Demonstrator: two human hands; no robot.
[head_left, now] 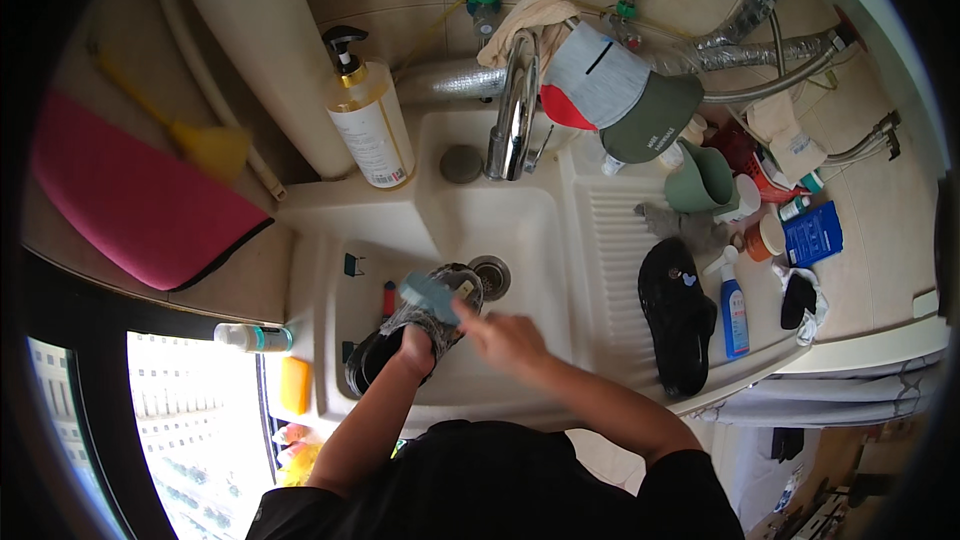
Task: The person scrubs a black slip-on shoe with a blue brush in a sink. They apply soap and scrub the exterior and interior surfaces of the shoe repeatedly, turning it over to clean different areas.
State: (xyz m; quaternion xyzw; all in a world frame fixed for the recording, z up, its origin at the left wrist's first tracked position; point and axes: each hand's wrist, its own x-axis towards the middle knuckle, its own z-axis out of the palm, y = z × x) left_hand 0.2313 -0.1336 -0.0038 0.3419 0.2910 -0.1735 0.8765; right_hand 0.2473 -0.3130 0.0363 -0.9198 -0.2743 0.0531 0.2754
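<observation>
My left hand point(418, 352) grips a black slipper point(367, 361) low in the white sink point(529, 349), left of the drain. White suds lie over the slipper's upper. A pale blue scrubbing brush point(427, 297), blurred by motion, is held in my right hand point(504, 338) against the sudsy part. Part of the slipper is hidden behind the brush and my left hand. Its black mate point(675, 319), bearing small charms, rests on the ribbed drainboard point(619, 262) to the right.
A chrome faucet point(514, 120) rises behind the basin, with a pump bottle point(371, 124) to its left. Caps point(649, 116) hang beside it. A blue spray bottle point(734, 311) and a green cup point(686, 184) stand at right. An orange sponge point(295, 385) sits by the left rim.
</observation>
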